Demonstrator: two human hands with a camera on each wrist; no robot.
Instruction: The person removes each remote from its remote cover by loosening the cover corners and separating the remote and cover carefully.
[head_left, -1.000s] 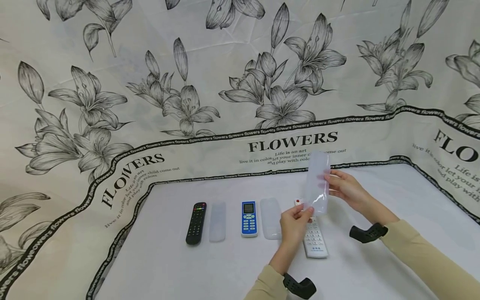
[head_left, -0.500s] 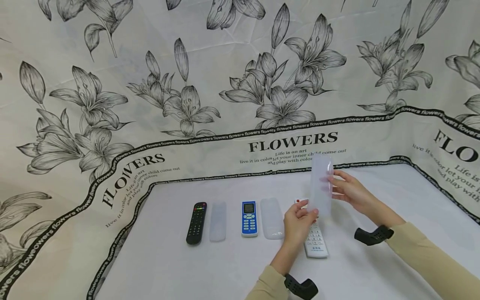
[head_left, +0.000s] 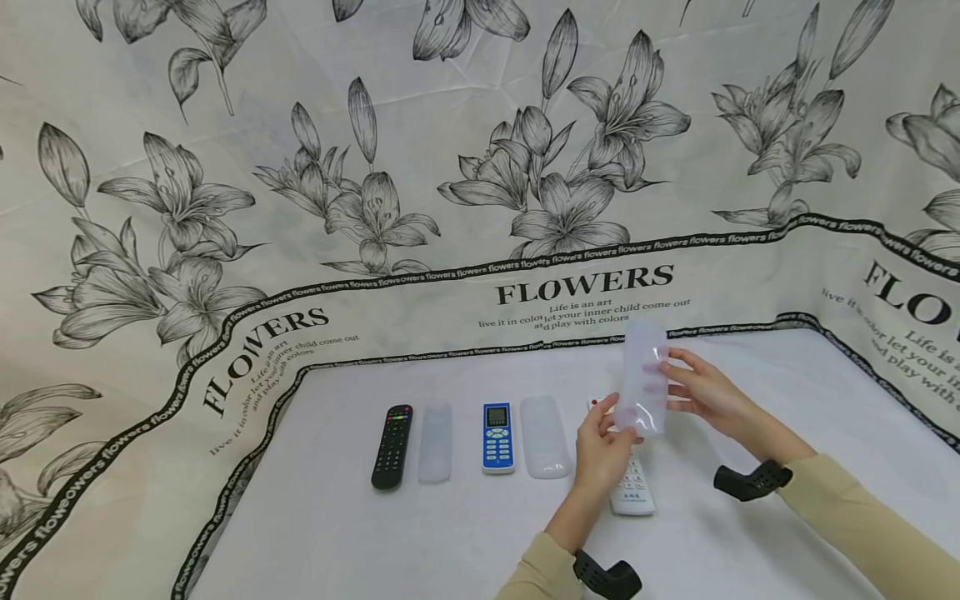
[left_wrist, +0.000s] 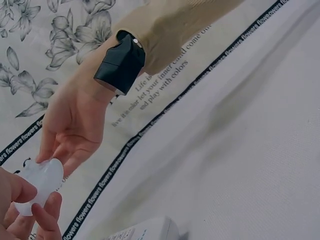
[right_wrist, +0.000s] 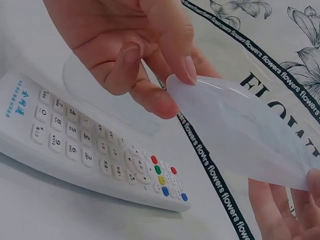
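A translucent remote control cover [head_left: 643, 379] is held up off the table, tilted, between both hands. My left hand [head_left: 602, 450] pinches its lower end between thumb and fingers. Along its right edge, higher up, my right hand [head_left: 708, 392] pinches it too. In the right wrist view the cover [right_wrist: 235, 125] looks slightly bowed, and the left thumb lies on its end. Beneath the hands a white remote control [right_wrist: 95, 142] lies face up, with rows of keys and coloured buttons. The left forearm and hand partly hide this remote in the head view.
To the left lie a blue remote [head_left: 498, 438] with a second translucent cover [head_left: 545, 437] beside it. Further left are a black remote [head_left: 392, 447] and a third cover [head_left: 435, 443]. A flower-print cloth [head_left: 405, 308] rises behind the white table [head_left: 360, 542].
Both hands have shifted slightly right, lowering the cover a little. The left fingers have changed their hold at the cover's lower end. The remotes and other covers have stayed put.
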